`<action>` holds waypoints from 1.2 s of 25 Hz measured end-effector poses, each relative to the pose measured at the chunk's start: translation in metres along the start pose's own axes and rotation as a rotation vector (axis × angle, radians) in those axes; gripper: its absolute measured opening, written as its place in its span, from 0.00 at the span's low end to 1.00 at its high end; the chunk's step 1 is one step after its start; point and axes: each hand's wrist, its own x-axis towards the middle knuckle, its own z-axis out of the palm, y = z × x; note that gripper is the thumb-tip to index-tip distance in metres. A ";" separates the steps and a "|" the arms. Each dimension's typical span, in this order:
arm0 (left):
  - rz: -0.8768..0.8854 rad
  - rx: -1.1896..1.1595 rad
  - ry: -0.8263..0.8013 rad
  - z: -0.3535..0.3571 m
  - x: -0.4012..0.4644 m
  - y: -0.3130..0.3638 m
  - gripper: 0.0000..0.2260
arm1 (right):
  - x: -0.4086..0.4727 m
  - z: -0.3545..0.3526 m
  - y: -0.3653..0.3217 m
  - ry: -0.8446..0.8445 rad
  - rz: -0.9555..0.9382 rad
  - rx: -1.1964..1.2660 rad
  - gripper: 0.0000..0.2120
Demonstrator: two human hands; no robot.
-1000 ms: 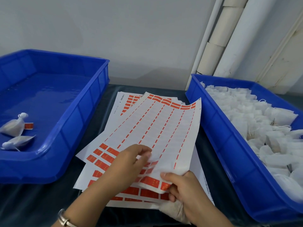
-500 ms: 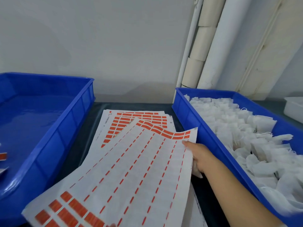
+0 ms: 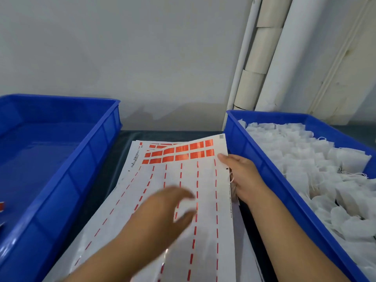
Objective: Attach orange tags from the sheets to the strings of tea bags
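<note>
A blurred left hand (image 3: 173,208) hovers over the top tag sheet (image 3: 183,200), fingers loosely spread, holding nothing. The right hand (image 3: 242,178) pinches that sheet's right edge, thumb on top, with the remaining orange tags (image 3: 179,153) just beyond its fingertips. Tea bags (image 3: 309,163) fill the blue bin (image 3: 254,165) right of those fingers.

Nothing here can be read. The top white paper label sheet (image 3: 203,180) carries a small grey square code (image 3: 221,136) in its far right corner — too blurred to make out. A line of tiny dark print (image 3: 231,206) runs along its right edge, and another strip of fine print with bar marks (image 3: 135,158) stands on the left edge of the white sheet beneath — both illegible.
</note>
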 end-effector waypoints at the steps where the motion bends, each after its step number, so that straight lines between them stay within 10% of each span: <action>1: 0.002 -0.066 0.031 -0.005 0.026 0.015 0.15 | -0.002 0.004 -0.002 -0.020 -0.012 -0.012 0.08; 7: -0.127 -0.210 0.128 0.010 0.125 0.021 0.30 | 0.000 0.010 -0.004 -0.070 0.010 -0.033 0.09; 30: 0.054 -0.206 0.230 0.009 0.130 0.017 0.13 | -0.003 0.025 0.007 0.073 -0.397 -0.305 0.06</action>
